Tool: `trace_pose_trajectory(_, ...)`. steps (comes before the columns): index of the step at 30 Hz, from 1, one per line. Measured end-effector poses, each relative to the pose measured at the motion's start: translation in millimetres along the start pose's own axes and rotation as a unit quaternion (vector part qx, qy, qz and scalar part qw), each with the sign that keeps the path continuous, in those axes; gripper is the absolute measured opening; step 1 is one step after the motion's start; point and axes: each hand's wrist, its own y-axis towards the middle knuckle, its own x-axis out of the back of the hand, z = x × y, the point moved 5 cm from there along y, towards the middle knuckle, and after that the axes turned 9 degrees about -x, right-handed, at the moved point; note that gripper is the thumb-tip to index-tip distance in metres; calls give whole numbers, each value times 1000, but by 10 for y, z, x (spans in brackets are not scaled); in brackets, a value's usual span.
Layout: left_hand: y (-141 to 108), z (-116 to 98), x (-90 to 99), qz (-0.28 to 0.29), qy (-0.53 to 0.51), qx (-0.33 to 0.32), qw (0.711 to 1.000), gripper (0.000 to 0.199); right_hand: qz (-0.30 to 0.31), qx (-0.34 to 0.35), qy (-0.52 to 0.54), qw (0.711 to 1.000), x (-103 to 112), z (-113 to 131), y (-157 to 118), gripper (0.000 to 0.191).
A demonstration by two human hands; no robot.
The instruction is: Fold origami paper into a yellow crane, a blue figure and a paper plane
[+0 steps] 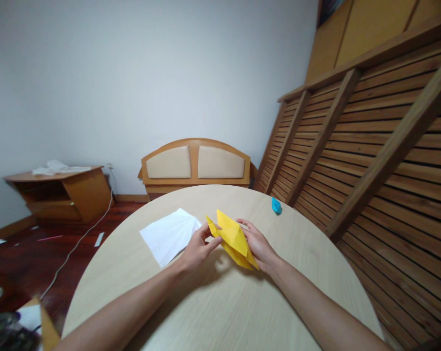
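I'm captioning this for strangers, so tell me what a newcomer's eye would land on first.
Likely first is the bright yellow folded paper, held by the left hand and right hand over the round table. Next come the creased white sheet lying left of the hands and the small blue piece near the table's far right edge.

Right grip (260, 247) partly hidden behind yellow paper (233, 236); lower-left clutter (8, 331) (blurred) cut off.

Yellow folded paper (234, 235) is held by left grip (199, 247) and right grip (259, 247); counter (220, 307) beneath it, creased white sheet (169, 236) to its left, blue folded piece (276, 205) beyond it to the right.
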Motion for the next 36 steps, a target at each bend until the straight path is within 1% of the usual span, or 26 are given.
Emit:
trace_pose_trajectory(1,7,15,12,-7,2,4,1000,42,-7,20,-37,999,27,-9,30,30)
trace_pose_trajectory(3,18,54,42,-25,6,17,1000,43,-44,98,-142,984,68,21,51,26)
trace_pose_trajectory(5,19,90,85,-57,10,33,998,43,-85,197,-246,945,47,95,-24,31)
trace_pose_trajectory(7,11,104,130,-96,21,45,994,43,-102,300,-334,888,-58,193,-201,31)
trace_pose_trajectory(9,4,94,163,-123,33,48,991,43,-73,383,-418,821,-227,258,-410,29)
trace_pose_trajectory(11,3,75,178,-131,38,46,990,42,-27,424,-493,759,-377,264,-562,35)
trace_pose_trajectory(13,6,63,186,-134,38,45,989,41,-2,436,-534,725,-444,244,-618,39)
trace_pose_trajectory(14,7,62,189,-135,38,47,989,40,10,438,-546,714,-455,226,-615,43)
trace_pose_trajectory(18,17,73,166,-110,37,55,992,38,39,443,-567,693,-418,172,-522,50)
trace_pose_trajectory(22,20,100,129,-81,34,56,995,36,30,460,-571,679,-366,219,-488,51)
trace_pose_trajectory(27,24,130,124,-77,21,59,995,32,32,500,-588,635,-363,280,-530,40)
trace_pose_trajectory(29,28,120,132,-85,17,55,995,30,30,506,-592,627,-354,283,-536,38)
trace_pose_trajectory(31,29,102,139,-93,15,50,994,31,29,506,-585,633,-339,286,-539,37)
trace_pose_trajectory(32,29,91,141,-95,13,48,994,31,28,504,-573,645,-329,294,-539,37)
trace_pose_trajectory(35,29,58,141,-98,-3,35,995,35,25,491,-523,696,-300,337,-537,31)
trace_pose_trajectory(36,30,48,139,-97,-10,30,995,36,24,488,-511,707,-295,351,-537,28)
